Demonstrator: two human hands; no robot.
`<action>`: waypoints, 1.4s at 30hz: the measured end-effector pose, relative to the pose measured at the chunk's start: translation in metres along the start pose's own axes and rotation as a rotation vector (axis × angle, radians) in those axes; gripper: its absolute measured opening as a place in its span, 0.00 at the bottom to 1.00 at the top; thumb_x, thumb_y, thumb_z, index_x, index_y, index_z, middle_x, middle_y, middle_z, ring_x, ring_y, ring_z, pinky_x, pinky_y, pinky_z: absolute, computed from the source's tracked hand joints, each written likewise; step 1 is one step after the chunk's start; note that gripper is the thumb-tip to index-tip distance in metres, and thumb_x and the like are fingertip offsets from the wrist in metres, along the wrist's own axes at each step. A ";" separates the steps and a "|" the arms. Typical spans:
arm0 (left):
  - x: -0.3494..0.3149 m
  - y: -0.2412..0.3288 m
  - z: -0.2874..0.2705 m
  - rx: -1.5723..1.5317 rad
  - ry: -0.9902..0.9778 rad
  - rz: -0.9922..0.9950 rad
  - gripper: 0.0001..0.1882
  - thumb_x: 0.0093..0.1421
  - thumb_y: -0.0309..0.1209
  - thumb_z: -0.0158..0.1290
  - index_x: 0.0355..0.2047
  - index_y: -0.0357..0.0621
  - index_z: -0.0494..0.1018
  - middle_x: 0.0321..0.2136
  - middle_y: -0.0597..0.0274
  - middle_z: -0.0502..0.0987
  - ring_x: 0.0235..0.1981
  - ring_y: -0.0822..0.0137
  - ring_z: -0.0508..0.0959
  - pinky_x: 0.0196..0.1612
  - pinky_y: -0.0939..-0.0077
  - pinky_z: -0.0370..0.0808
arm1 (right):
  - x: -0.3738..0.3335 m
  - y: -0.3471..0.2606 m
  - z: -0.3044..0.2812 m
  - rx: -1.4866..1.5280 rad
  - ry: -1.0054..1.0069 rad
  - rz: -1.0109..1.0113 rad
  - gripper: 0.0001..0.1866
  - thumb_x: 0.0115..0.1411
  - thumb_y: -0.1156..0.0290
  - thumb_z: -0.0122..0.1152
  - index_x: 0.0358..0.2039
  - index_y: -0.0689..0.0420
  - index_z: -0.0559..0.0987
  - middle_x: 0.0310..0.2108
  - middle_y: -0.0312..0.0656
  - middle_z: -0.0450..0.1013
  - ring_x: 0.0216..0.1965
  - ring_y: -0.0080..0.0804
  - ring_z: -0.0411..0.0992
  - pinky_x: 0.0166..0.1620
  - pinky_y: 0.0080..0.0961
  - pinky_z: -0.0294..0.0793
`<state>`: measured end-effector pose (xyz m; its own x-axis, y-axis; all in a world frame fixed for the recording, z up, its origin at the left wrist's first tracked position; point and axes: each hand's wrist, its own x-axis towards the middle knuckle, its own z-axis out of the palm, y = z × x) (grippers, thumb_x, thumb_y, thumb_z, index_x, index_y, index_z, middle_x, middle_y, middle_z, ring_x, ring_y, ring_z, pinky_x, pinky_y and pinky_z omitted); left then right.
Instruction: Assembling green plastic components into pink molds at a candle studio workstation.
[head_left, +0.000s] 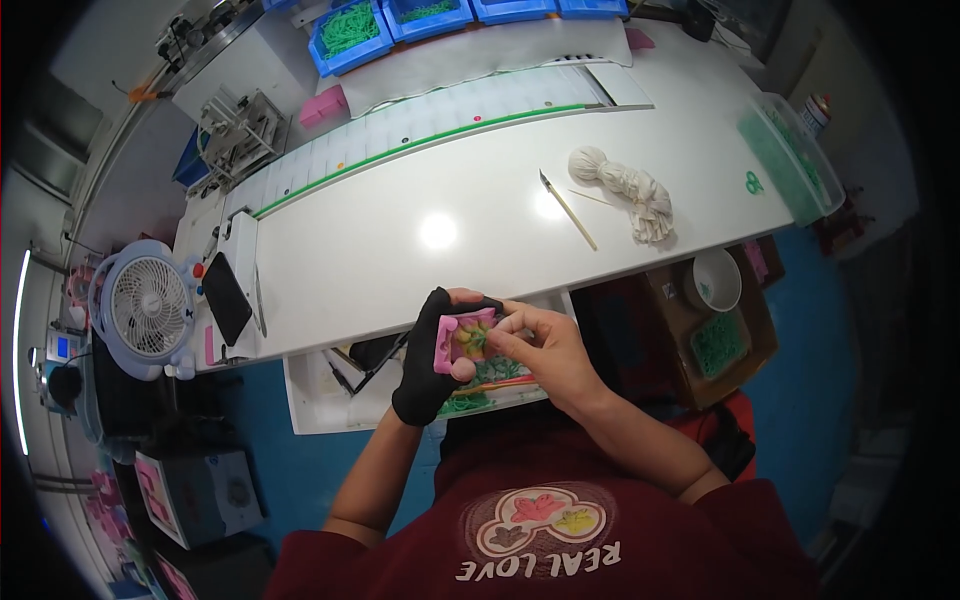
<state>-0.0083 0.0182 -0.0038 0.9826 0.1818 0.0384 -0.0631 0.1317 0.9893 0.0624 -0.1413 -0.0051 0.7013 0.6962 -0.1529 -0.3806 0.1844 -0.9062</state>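
My left hand (422, 362), in a black fingerless glove, grips a pink mold (444, 345) that looks soft, above an open drawer. Yellow and green coloring (472, 341) shows in the mold's hollow. The bare fingers of my right hand (545, 350) are pinched together at the mold's right side, touching the green part. Whatever lies between those fingertips is too small to make out. Beneath both hands, the white drawer (305, 395) holds green pieces (497, 374) and a thin stick.
On the white table (370, 250) lie a brush-like tool (568, 212), a bundled cloth (628, 195) and green rings (753, 182). Blue bins (350, 35) with green pieces line the back. A fan (150, 300) and a dark tablet (228, 298) stand left; a cardboard box (690, 340) sits right, below the tabletop.
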 end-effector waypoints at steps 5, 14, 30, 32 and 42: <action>0.003 -0.006 -0.005 0.117 0.007 0.087 0.51 0.40 0.65 0.66 0.53 0.39 0.65 0.46 0.60 0.69 0.48 0.66 0.74 0.49 0.71 0.72 | 0.002 0.007 0.003 -0.078 0.096 -0.099 0.07 0.60 0.76 0.61 0.35 0.68 0.79 0.35 0.38 0.78 0.27 0.10 0.70 0.36 0.14 0.70; 0.006 0.001 -0.002 0.354 0.118 0.129 0.52 0.38 0.66 0.65 0.55 0.42 0.65 0.46 0.60 0.69 0.46 0.66 0.74 0.47 0.70 0.73 | 0.001 -0.005 0.007 -0.110 0.116 -0.131 0.12 0.59 0.74 0.64 0.40 0.69 0.79 0.32 0.41 0.79 0.25 0.10 0.69 0.37 0.14 0.70; 0.027 0.018 -0.010 1.059 0.329 0.372 0.50 0.32 0.46 0.75 0.54 0.39 0.67 0.50 0.50 0.70 0.51 0.53 0.73 0.52 0.62 0.73 | -0.009 -0.016 -0.022 -0.458 0.286 -0.421 0.03 0.56 0.77 0.64 0.31 0.62 0.80 0.40 0.45 0.79 0.43 0.31 0.75 0.48 0.27 0.74; 0.018 0.031 -0.006 1.011 0.215 0.558 0.49 0.35 0.47 0.73 0.57 0.41 0.66 0.53 0.47 0.68 0.54 0.52 0.71 0.54 0.62 0.72 | -0.011 -0.025 -0.019 -0.739 0.299 -0.565 0.04 0.53 0.78 0.65 0.29 0.59 0.79 0.35 0.42 0.78 0.39 0.38 0.74 0.44 0.30 0.73; -0.008 0.006 0.007 0.537 0.066 0.216 0.13 0.46 0.21 0.63 0.34 0.42 0.78 0.48 0.57 0.75 0.49 0.59 0.75 0.50 0.68 0.72 | -0.014 -0.019 -0.006 -0.757 0.153 -0.653 0.05 0.50 0.80 0.65 0.28 0.59 0.78 0.31 0.41 0.77 0.37 0.40 0.73 0.41 0.31 0.73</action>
<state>-0.0153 0.0110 0.0024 0.9433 0.2119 0.2554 -0.1466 -0.4244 0.8935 0.0629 -0.1585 0.0121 0.7258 0.5101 0.4616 0.5504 -0.0281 -0.8344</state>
